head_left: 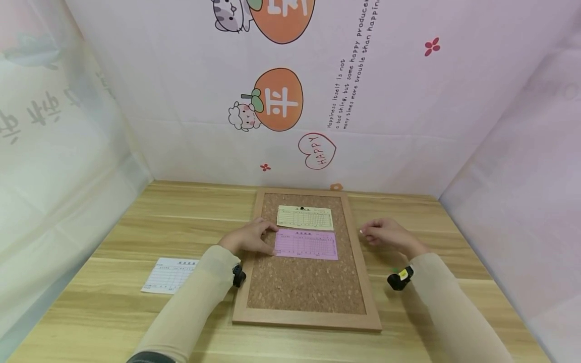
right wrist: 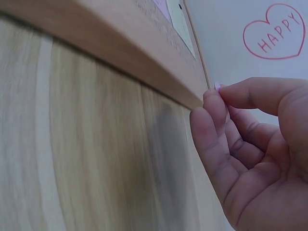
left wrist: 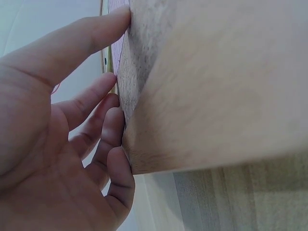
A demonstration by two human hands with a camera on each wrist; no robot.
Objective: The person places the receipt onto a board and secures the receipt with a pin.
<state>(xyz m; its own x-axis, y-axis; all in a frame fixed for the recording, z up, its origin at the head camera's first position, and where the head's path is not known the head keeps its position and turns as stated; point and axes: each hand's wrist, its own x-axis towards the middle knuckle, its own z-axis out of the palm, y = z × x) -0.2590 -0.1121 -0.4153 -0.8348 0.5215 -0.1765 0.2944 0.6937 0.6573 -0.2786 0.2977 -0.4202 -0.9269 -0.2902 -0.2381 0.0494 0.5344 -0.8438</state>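
A purple printed slip (head_left: 306, 245) lies on the framed corkboard (head_left: 304, 288), just below a yellow slip (head_left: 305, 218) with a black pin (head_left: 301, 207) at its top edge. At the purple slip's left edge, my left hand (head_left: 247, 237) rests its index finger and thumb near the two corners. Its other fingers lie along the board's side in the left wrist view. My right hand (head_left: 389, 235) is off the board's right side, over the table. Thumb and index finger there pinch a small pale pink piece (right wrist: 217, 86), mostly hidden by the fingertips.
A white printed slip (head_left: 167, 275) lies on the wooden table (head_left: 113, 252) left of the board, partly covered by my left sleeve. The board's wooden frame (head_left: 308, 319) stands raised above the tabletop. Printed cloth (head_left: 386, 151) hangs behind and along both sides.
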